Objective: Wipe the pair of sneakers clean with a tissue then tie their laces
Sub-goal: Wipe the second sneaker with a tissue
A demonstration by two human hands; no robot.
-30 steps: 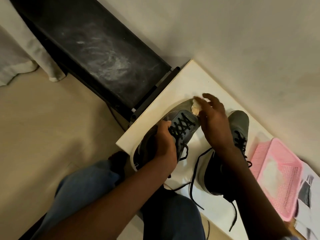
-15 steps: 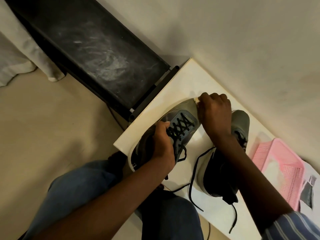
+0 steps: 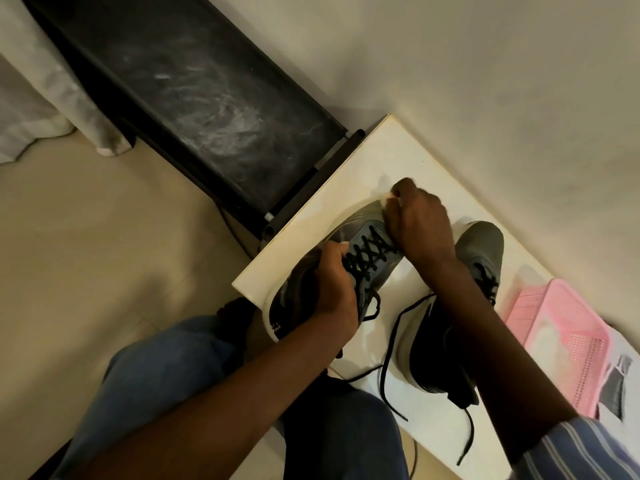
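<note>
The left hand [image 3: 334,289] has a closed grip on the collar of the near sneaker [image 3: 360,244], steadying it on the white worktop [image 3: 346,188]. The right hand [image 3: 420,220] is fisted around a tissue [image 3: 387,198] pressed to that shoe's toe. The second sneaker [image 3: 481,244] stands just beside, its laces [image 3: 389,344] loose. Hard rubbing could shred the thin tissue, or drag the trailing laces off the worktop edge.

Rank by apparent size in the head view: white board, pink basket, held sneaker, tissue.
1. white board
2. held sneaker and pink basket: look alike, both partly hidden, so unranked
3. tissue, a scrap showing at the right hand
</note>
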